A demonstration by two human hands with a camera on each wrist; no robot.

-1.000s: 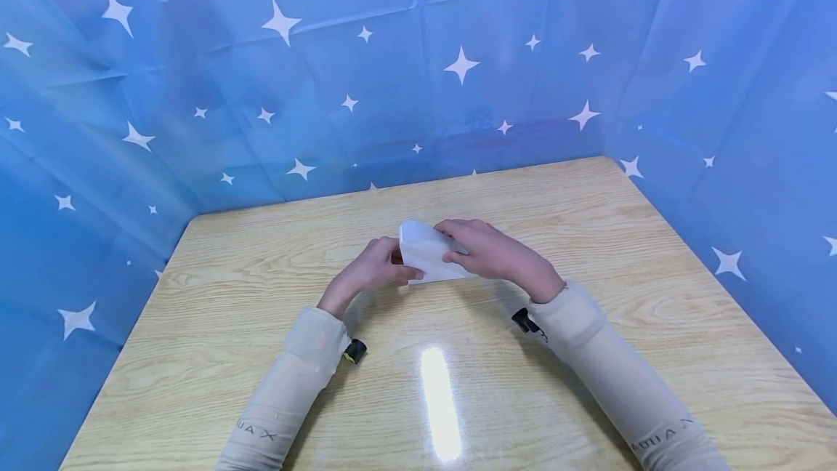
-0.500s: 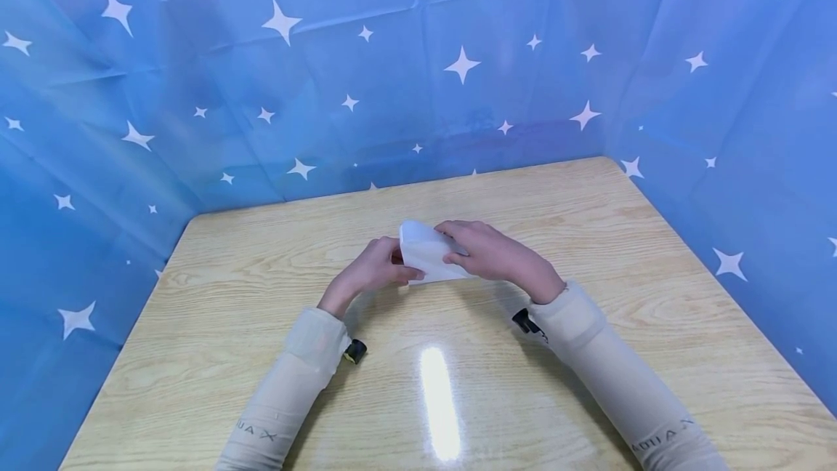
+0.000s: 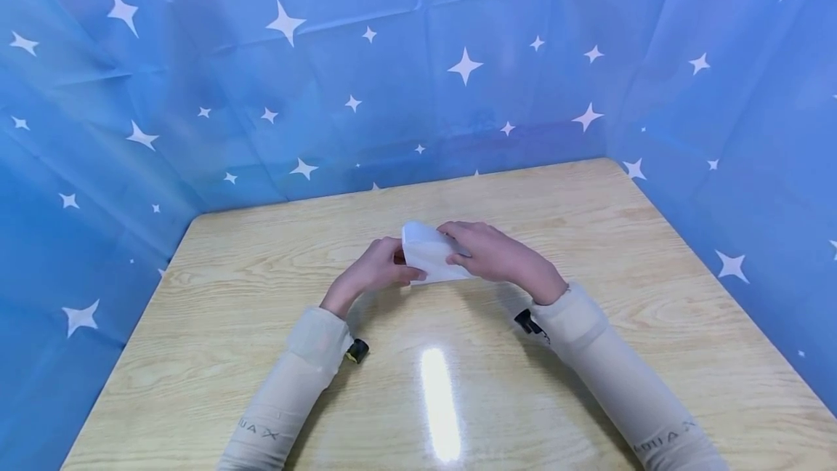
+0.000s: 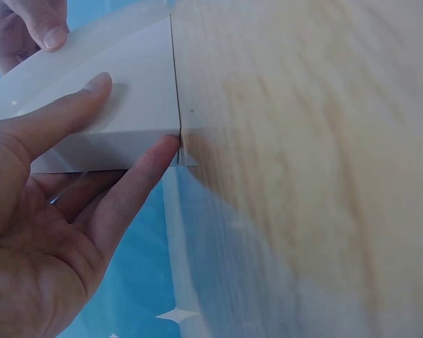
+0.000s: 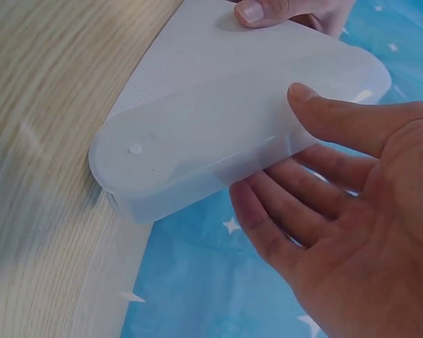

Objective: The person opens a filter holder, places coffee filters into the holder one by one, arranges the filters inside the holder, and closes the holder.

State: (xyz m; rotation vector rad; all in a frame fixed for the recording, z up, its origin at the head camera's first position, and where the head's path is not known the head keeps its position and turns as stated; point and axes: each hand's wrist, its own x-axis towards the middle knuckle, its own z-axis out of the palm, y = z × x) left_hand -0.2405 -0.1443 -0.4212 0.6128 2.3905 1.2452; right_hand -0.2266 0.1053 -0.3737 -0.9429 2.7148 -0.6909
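Note:
Between both hands is a white box-like case (image 3: 428,249) near the middle of the table, its lower edge close to the wood. My left hand (image 3: 373,264) grips its left end; in the left wrist view the thumb (image 4: 84,105) lies on the flat white face, with fingers under the side. From the other end my right hand (image 3: 500,253) holds it. There, the right wrist view shows a long, rounded, translucent part (image 5: 190,134) with a small round dot, beside a finely ribbed white surface (image 5: 180,60). Thumb and fingers take it from opposite sides.
The light wood table (image 3: 261,253) shows a bright light reflection in front of the hands. A blue cloth (image 3: 366,64) with white stars hangs behind and along the sides. Small black devices (image 3: 357,351) sit under both sleeve cuffs.

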